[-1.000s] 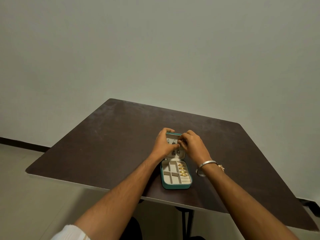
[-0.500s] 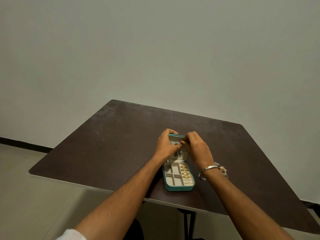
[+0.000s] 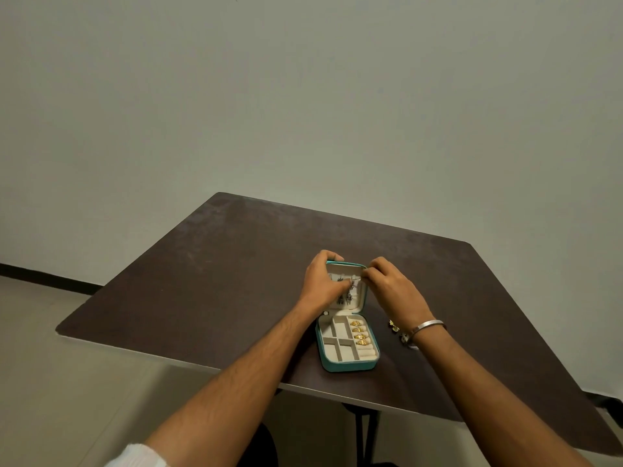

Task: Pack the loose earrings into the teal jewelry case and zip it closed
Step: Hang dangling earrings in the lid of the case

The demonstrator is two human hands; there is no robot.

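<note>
So the teal jewelry case (image 3: 347, 364) lies open toward the near edge of the table (image 3: 219, 281), a bit right of the middle, with its lid (image 3: 361, 291) propped up on the far side and the tray half nearer the person. Its long axis runs near-to-far, roughly in line with the forearms. The right column of the tray has a few gold rings (image 3: 358, 332) tucked in; the other compartments look bare.

Both hands are up at the lid. The left hand (image 3: 323, 284) curls over the lid's top left corner and seems to steady it. The right hand (image 3: 387, 284) has its fingertips pinched together right at the upper right part of the lid lining, and I'd guess it's hooking a dangly earring (image 3: 350, 291) onto the lid's holder, though the piece is too small to say exactly what the fingers grip. A couple of dark dangly ones already hang there.

What matters next: the loose earrings (image 3: 397, 332) still on the table lie just right of the case, almost under the right wrist by the bracelet (image 3: 428, 326). So the right hand is clearly the nearer one; it would only need to pull back toward the near edge and slightly right. Zipping isn't anywhere close yet.
</note>
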